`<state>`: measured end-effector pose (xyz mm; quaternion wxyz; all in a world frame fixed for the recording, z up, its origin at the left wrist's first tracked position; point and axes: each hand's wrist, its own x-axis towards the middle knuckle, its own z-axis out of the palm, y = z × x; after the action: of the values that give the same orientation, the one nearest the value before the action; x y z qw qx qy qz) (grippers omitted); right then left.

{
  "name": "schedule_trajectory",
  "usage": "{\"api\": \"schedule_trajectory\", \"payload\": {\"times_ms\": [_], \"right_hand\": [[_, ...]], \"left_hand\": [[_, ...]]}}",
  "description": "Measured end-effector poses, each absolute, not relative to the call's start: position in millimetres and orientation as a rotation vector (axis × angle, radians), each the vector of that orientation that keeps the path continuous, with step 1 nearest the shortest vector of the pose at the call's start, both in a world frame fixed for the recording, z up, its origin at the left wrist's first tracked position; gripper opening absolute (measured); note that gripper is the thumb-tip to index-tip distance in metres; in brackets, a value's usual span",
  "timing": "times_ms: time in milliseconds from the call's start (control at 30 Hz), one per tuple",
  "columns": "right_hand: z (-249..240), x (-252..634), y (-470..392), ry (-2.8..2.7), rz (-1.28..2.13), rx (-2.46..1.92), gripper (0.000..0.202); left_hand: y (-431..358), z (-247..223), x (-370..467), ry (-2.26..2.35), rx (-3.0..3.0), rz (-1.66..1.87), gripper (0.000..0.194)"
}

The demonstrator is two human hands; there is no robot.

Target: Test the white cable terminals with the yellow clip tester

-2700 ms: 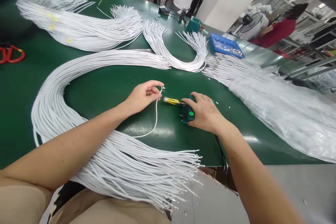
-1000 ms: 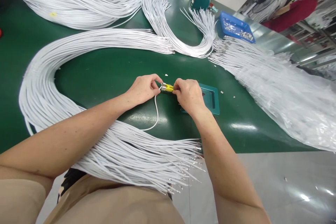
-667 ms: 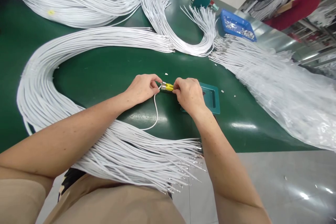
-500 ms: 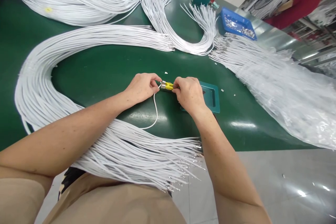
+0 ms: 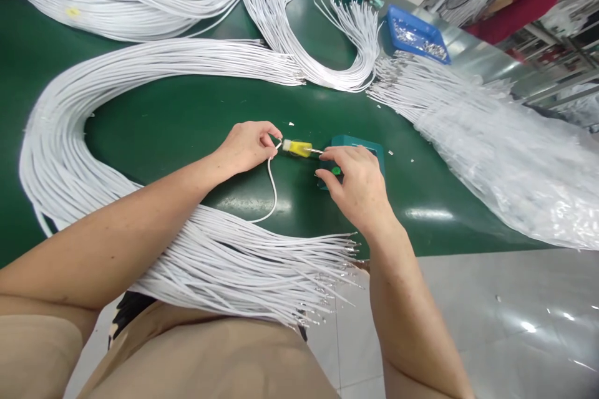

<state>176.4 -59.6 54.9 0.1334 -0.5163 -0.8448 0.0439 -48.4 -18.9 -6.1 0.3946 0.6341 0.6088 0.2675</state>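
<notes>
My left hand (image 5: pixel 250 146) pinches the end of a white cable (image 5: pixel 274 190), which loops down to the bundle below. Just right of those fingertips is a small yellow piece (image 5: pixel 299 148) with a pale tip and a thin metal rod (image 5: pixel 317 151) running rightward from it. My right hand (image 5: pixel 358 177) has its thumb and index finger apart, the index fingertip at the rod's end; whether it touches is unclear. Partly behind this hand stands a green box-like device (image 5: pixel 358 142) with a bright green spot. A curved bundle of white cables (image 5: pixel 262 268) lies under my left forearm.
More white cable bundles (image 5: pixel 140 0) lie at the back left, another curved bundle (image 5: pixel 322 68) behind my hands. A blue tray (image 5: pixel 416 34) holds small metallic parts. Plastic-wrapped cables (image 5: pixel 486 149) lie at right. A person in a red sleeve (image 5: pixel 519 12) is at far right.
My right hand has let go of the yellow piece and moved right, its fingers spreading. The metal rod now shows. My left hand still pinches the cable end. The view has shifted slightly.
</notes>
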Motion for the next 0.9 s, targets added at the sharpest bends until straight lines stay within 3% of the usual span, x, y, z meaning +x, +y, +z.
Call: {"api": "schedule_trajectory", "payload": {"times_ms": [133, 367, 667, 900], "right_hand": [[55, 179, -77, -2.394, 0.141, -1.508, 0.012], [65, 170, -98, -2.267, 0.257, -1.501, 0.011], [95, 159, -111, -1.736, 0.544, -1.384, 0.016], [115, 164, -152, -1.765, 0.702, -1.164, 0.023]], "left_hand": [[-16, -6, -56, 1.506, 1.574, 0.753, 0.034], [-24, 18, -57, 1.188, 1.49, 0.951, 0.059], [-74, 77, -42, 1.057, 1.667, 0.806, 0.037], [-129, 109, -27, 1.214, 1.819, 0.696, 0.022]]}}
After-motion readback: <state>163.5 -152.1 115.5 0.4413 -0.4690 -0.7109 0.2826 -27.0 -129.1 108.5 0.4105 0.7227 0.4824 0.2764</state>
